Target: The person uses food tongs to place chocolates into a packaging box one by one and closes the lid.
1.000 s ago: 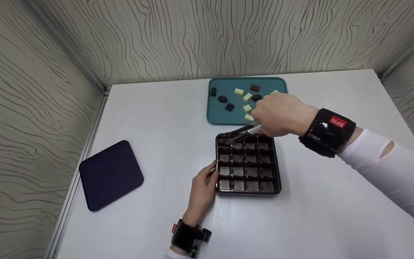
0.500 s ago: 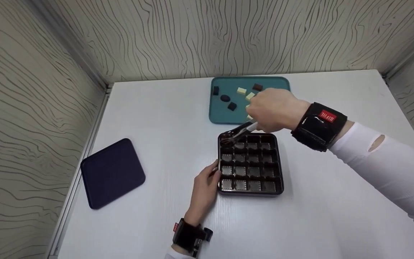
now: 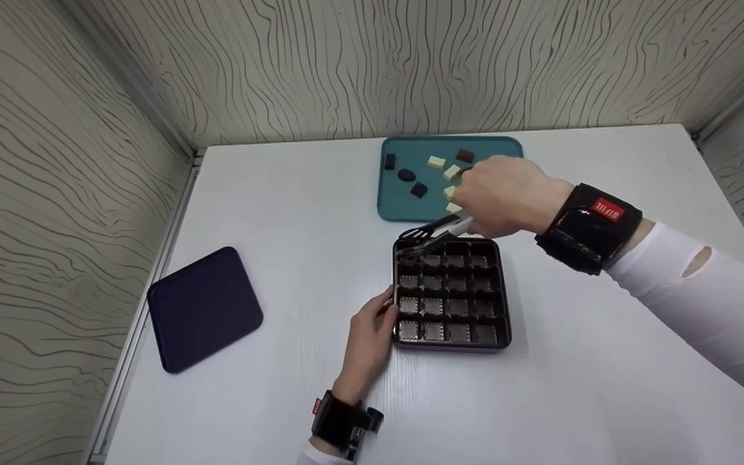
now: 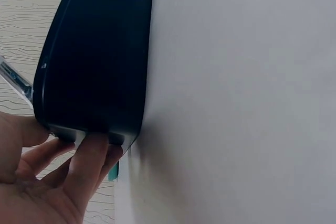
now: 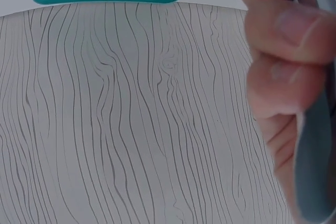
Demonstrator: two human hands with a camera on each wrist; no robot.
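A dark square box [image 3: 453, 294] with a divided insert of small square compartments stands on the white table. My left hand [image 3: 369, 332] holds its left side; in the left wrist view the fingers [image 4: 86, 161] lie against the dark wall near a corner. Above the box's far edge, my right hand [image 3: 504, 194] grips a pair of tongs [image 3: 453, 231] by the grey handles. The black slotted tong heads are spread at the far-left compartment, one over the rim and one lower inside it. That compartment's contents are hidden behind the tongs.
Behind the box lies a teal tray [image 3: 388, 203] with several white, brown and dark chocolates, partly covered by my right hand. A dark purple square lid [image 3: 206, 310] lies at the left. Wood-grain panels [image 3: 372, 71] enclose the table.
The tong heads have spread apart over the far-left compartment, and the upper one has risen to the rim. My right hand has shifted slightly right. The left hand stays on the box.
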